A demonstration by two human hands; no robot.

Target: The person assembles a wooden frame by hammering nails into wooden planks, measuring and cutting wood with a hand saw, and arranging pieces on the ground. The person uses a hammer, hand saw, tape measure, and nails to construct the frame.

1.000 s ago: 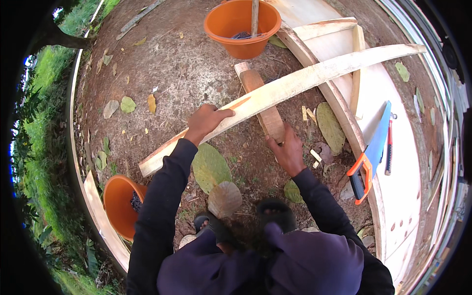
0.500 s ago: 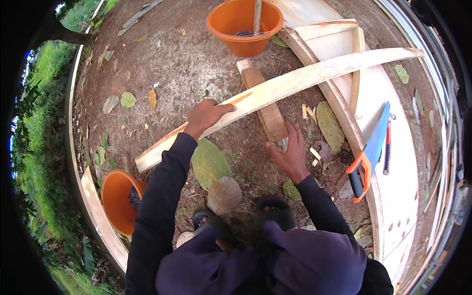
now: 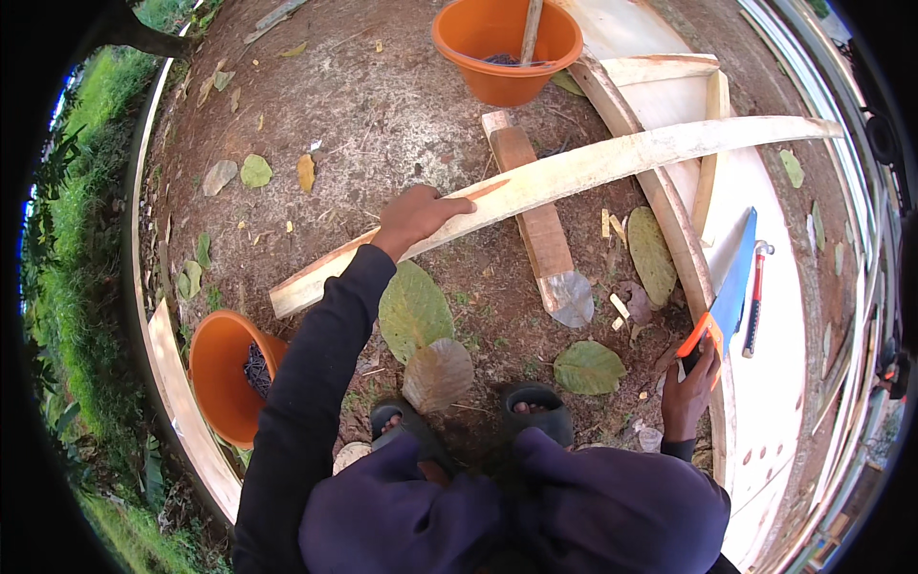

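My left hand is closed around a long pale plank, thumb on its upper face. The plank slants up to the right, crossing over a brown wooden block on the ground and the edge of a framed white panel. At the right, my right hand is wrapped round the orange and black handle of a handsaw. The saw's blue blade points away from me over the white panel. A hammer with a red and black handle lies beside the blade.
An orange bucket with a stick in it stands at the far middle. Another orange bucket of dark nails leans at the left. Dry leaves and wood scraps lie on the soil. A thin board runs along the left edge.
My right hand has left the near end of the wooden block, moved right and taken hold of the saw's handle. My left hand stays on the plank.
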